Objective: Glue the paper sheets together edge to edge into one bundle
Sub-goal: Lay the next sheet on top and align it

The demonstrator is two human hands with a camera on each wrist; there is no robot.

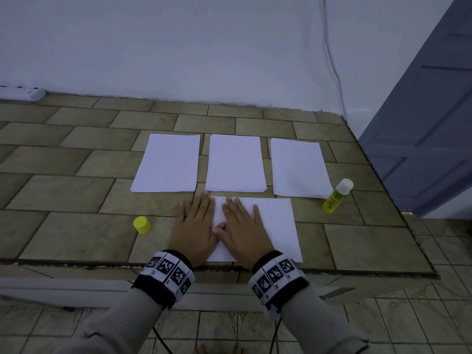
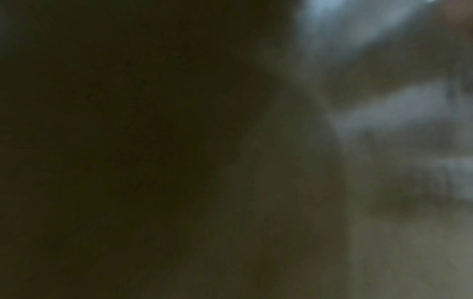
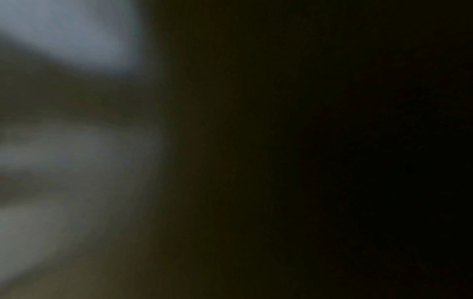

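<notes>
Both hands, left hand (image 1: 195, 226) and right hand (image 1: 242, 227), lay flat, fingers straight, pressing the near sheet (image 1: 274, 226). Three paper stacks (image 1: 235, 163) sat just beyond the fingertips.

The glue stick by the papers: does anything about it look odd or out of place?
Yes. The glue stick stands uncapped at the right, while its yellow cap lies far off to the left, past both hands. The paper stacks lie tidy, nothing spilled.

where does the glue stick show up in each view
head: the glue stick stands uncapped at right, just right of the right paper stack.
left wrist: not in it; the picture is dark and blurred.
right wrist: not in it; also dark and blurred.
shared landmark: none can be told; only pale blurs show in the wrist views.
</notes>
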